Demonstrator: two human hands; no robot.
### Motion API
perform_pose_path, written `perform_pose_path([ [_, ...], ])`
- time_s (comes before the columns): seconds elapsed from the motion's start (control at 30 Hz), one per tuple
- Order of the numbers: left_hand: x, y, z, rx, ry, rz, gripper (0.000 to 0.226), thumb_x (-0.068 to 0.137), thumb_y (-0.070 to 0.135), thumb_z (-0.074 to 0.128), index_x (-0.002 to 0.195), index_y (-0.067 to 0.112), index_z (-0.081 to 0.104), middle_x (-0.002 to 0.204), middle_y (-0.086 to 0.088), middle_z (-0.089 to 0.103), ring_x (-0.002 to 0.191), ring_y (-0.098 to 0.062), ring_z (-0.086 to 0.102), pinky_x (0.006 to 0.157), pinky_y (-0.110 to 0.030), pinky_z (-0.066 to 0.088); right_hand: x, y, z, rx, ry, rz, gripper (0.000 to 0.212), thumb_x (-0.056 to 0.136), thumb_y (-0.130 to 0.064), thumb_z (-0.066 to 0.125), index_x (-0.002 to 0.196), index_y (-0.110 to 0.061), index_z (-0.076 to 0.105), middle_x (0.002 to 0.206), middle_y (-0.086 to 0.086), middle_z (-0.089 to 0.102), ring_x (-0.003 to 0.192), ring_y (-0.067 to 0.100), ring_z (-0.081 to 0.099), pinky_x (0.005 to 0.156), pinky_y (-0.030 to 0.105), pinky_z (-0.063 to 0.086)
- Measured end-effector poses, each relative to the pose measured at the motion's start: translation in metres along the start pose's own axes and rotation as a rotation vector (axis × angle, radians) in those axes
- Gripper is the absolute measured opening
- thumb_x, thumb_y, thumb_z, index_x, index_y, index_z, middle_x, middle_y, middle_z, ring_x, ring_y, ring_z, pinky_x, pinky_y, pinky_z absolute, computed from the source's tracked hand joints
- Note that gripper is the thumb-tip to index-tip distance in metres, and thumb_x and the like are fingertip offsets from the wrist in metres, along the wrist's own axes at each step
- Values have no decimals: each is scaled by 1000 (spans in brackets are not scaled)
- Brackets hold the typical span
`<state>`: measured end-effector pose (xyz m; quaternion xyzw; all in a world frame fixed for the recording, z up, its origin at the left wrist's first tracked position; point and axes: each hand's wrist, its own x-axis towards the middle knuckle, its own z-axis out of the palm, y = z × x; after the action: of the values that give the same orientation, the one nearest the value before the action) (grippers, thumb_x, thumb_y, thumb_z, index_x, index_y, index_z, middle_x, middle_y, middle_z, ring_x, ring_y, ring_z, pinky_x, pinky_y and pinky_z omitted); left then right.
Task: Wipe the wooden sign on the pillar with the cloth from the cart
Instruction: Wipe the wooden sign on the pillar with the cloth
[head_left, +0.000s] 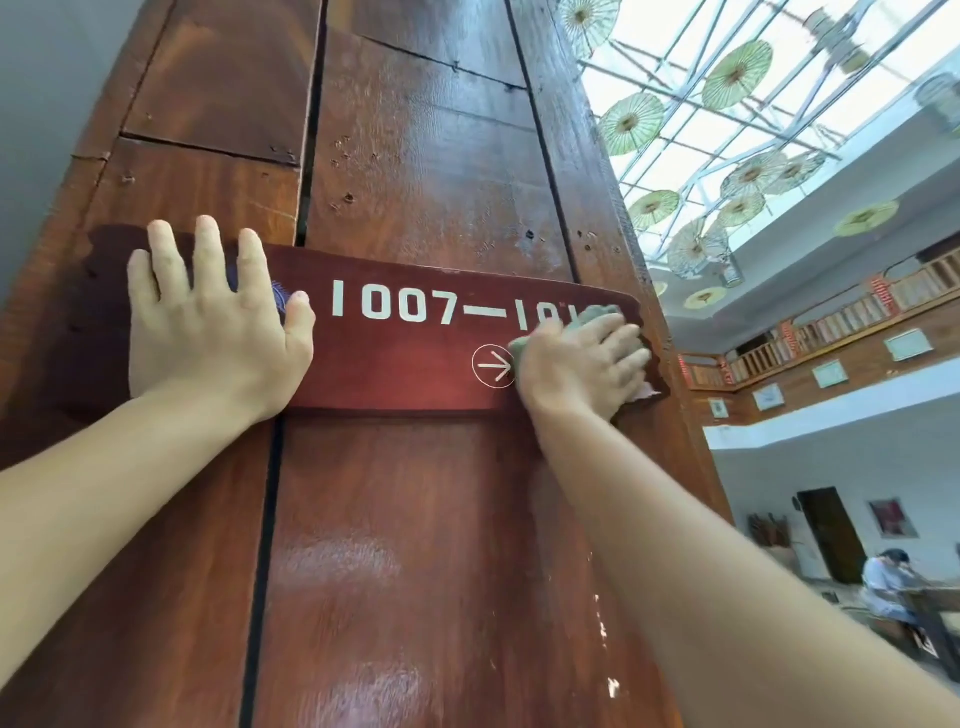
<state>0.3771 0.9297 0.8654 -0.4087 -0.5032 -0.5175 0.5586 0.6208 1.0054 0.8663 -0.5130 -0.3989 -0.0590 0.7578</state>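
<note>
My right hand was pressed flat over the grey-green cloth, fingers loosely curled on it, pinning it against the right end of the wooden sign at mid-frame. My left hand lay open with fingers spread, palm flat on the sign's left end, holding nothing. The sign sat across the wooden pillar, its long axis running left to right, dipping slightly toward the right. Its white arrow pointed right, touching the cloth's edge.
</note>
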Motion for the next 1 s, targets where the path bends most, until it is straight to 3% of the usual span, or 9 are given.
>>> perform_pose_path([
  [0.13, 2, -5, 4, -44, 29, 33, 76, 91, 50, 32, 148, 0, 38, 155, -33, 35, 144, -57, 24, 116, -67, 21, -31, 32, -3, -92, -95, -838, 76, 93, -56, 27, 159, -21, 10, 168, 2, 9, 154, 24, -3, 125, 44, 1],
  [0.2, 1, -3, 6, -75, 35, 10, 77, 90, 48, 32, 149, -1, 38, 156, -34, 34, 145, -57, 24, 116, -68, 20, -3, 64, -23, -188, -169, -1129, 71, 96, -54, 30, 158, -26, 12, 167, -3, 12, 154, 17, -1, 125, 41, 7],
  [0.27, 1, 3, 6, -83, 16, -41, 78, 90, 47, 32, 151, 0, 38, 158, -34, 32, 146, -56, 25, 117, -69, 20, 29, 94, -36, -224, -154, -1035, 71, 96, -53, 29, 159, -23, 13, 167, -2, 12, 154, 15, 1, 125, 39, 7],
  [0.4, 1, 1, 6, -68, 36, -13, 76, 90, 46, 33, 149, -3, 37, 156, -35, 32, 144, -59, 23, 116, -69, 18, 53, 110, -33, 151, -123, -261, 74, 97, -54, 22, 159, -15, 9, 168, 6, 11, 154, 19, 6, 124, 39, 4],
  [0.47, 1, -1, 7, -72, 57, 17, 75, 90, 45, 35, 147, -5, 37, 155, -36, 34, 144, -61, 21, 116, -68, 17, 45, 102, -24, 96, -71, -173, 79, 97, -59, 19, 159, -12, 4, 168, 9, 5, 154, 24, -1, 124, 40, -2],
  [0.6, 3, -2, 13, -69, 85, 12, 74, 89, 45, 36, 144, -4, 39, 153, -37, 36, 142, -61, 24, 114, -70, 20, 5, 80, -21, -62, -21, -356, 83, 95, -60, 20, 158, -7, 6, 167, 14, 7, 153, 29, 0, 124, 42, -3],
  [0.8, 11, -14, 32, -136, 121, 17, 72, 91, 54, 34, 146, 7, 32, 155, -31, 33, 143, -58, 26, 116, -71, 24, -83, 41, -3, -139, -135, -1145, 75, 96, -54, 35, 155, -10, 24, 164, 12, 23, 153, 28, 10, 124, 44, 8],
  [0.9, 14, -18, 36, -219, 94, 13, 73, 92, 58, 33, 148, 12, 27, 159, -27, 26, 146, -54, 26, 116, -70, 27, -66, 35, -5, -203, -177, -1241, 71, 98, -50, 39, 155, -11, 24, 164, 10, 24, 153, 27, 11, 124, 44, 11],
  [1.0, 11, -16, 31, -166, 119, 21, 72, 92, 55, 35, 147, 8, 31, 157, -29, 31, 143, -57, 27, 117, -70, 24, -39, 29, -10, -201, -202, -1164, 70, 99, -50, 33, 157, -12, 21, 166, 8, 19, 154, 22, 8, 124, 42, 12],
])
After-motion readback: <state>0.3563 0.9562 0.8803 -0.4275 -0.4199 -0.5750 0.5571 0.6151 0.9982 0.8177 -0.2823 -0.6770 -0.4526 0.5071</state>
